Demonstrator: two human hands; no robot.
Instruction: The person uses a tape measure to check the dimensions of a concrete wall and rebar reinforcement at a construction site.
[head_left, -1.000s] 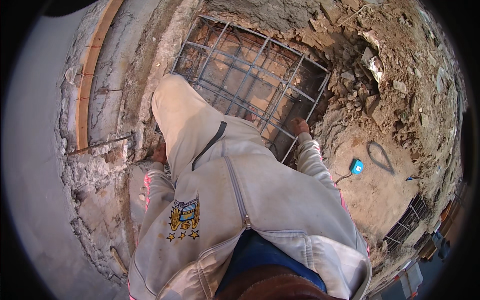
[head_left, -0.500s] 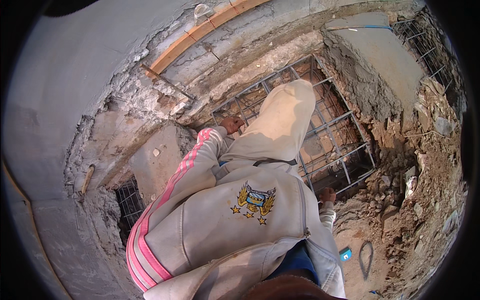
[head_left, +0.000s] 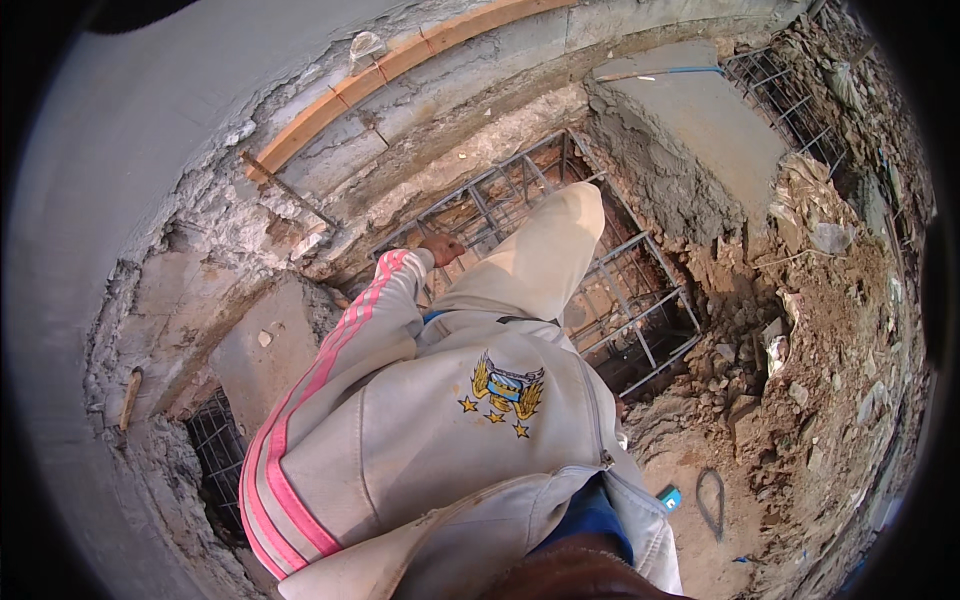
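A rebar cage [head_left: 640, 330] of grey steel bars lies in a dug pit, its grid partly covered by my light trouser leg [head_left: 540, 245]. My left hand [head_left: 442, 249] is curled closed over the cage's left side, close to the bars. What its fingers hold, if anything, I cannot make out. Beside the cage's near right corner, only a sliver of my right hand [head_left: 619, 407] shows past my jacket [head_left: 440, 420]; its fingers are hidden.
Broken concrete and a wooden batten [head_left: 390, 65] edge the pit beyond my left hand. Rubble and loose earth [head_left: 760, 390] bank up at the right. A small blue item [head_left: 671, 497] and a dark wire loop [head_left: 711, 505] lie on the ground near my right side.
The whole view has shifted, with the cage and pit sitting farther left. My left hand stays closed beside the cage's left side. My right hand, visible before, is now mostly behind my jacket.
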